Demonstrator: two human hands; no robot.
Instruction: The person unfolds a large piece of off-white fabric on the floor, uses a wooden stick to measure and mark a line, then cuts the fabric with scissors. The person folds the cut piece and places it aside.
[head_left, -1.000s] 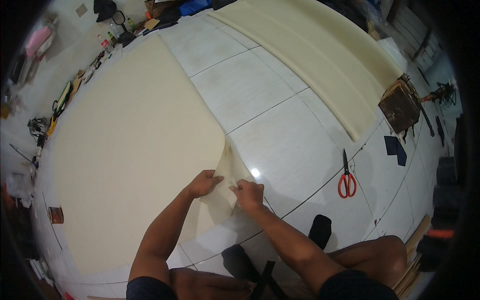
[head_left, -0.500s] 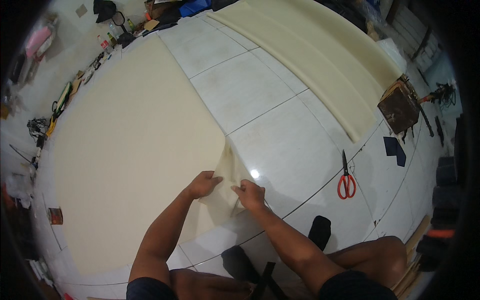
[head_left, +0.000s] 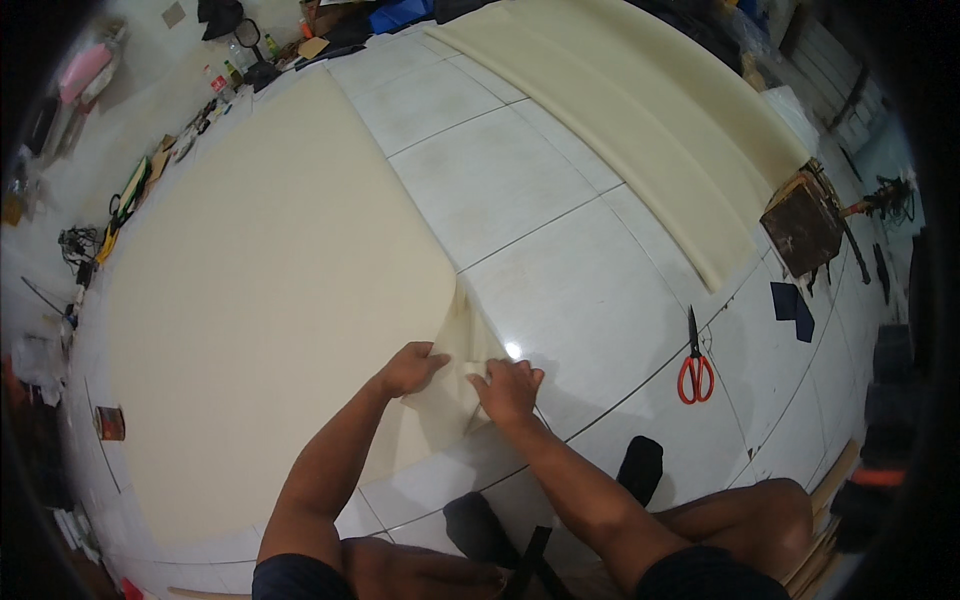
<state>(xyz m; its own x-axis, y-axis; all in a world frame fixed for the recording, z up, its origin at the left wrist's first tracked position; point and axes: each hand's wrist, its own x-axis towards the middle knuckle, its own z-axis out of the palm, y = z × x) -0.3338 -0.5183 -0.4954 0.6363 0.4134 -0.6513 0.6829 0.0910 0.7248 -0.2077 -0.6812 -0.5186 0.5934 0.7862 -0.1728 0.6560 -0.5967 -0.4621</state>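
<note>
A large cream sheet of material (head_left: 270, 280) lies spread over the floor on the left. Its near right corner is lifted and creased between my two hands. My left hand (head_left: 413, 369) is closed on the sheet, thumb on top, at the left of the crumpled corner. With bent fingers my right hand (head_left: 508, 387) grips the corner's right part, where a small folded bit shows by the thumb. Red-handled scissors (head_left: 694, 365) rest on the tiles to the right, apart from both hands.
A second cream sheet (head_left: 640, 120), partly rolled, lies at the far right, with a dark worn block (head_left: 803, 224) at its near end. Dark blue scraps (head_left: 793, 311) lie near the block. A small tin (head_left: 110, 424) stands at the left edge. Tools and bottles line the far-left wall.
My right hand has turned slightly, its fingers shifting over the corner, and more of the folded bit shows. My left hand keeps its hold. The view has shifted a little.
</note>
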